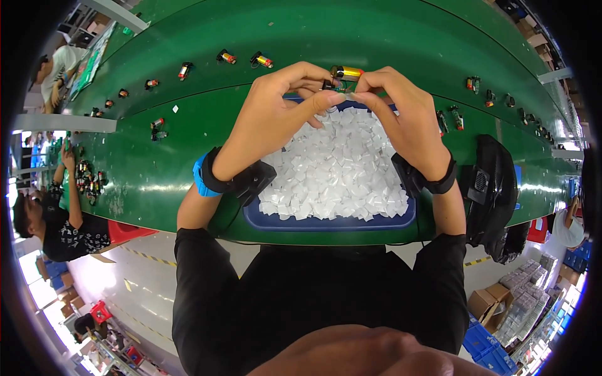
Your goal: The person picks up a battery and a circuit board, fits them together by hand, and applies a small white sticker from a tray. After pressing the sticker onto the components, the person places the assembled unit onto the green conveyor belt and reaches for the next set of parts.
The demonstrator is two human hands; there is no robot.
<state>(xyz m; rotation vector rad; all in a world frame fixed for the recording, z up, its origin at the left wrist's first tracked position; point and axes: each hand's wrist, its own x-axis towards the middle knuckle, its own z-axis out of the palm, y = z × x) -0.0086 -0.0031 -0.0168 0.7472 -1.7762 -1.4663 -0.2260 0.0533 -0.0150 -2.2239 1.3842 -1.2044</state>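
Above the far part of a blue tray (pixel 329 227), my hands are close together at a small battery assembly. It has a gold-and-black cylinder (pixel 347 73) and a small green and black part below it, partly hidden by my fingers. My left hand (pixel 282 103) is closed, thumb and fingers pinching the assembly from the left. From the right, my right hand (pixel 401 106) pinches it too, thumb tip near the left thumb. The tray holds a heap of small white squares (pixel 338 166). Each wrist carries a strapped black device, and a blue band circles the left one.
Similar battery assemblies (pixel 262 60) lie in a row along the green bench (pixel 207 131), with more at the right (pixel 456 118). A black bag (pixel 491 194) stands right of my arm. At the left, a person (pixel 53 219) sits near a pile of assemblies (pixel 91 180).
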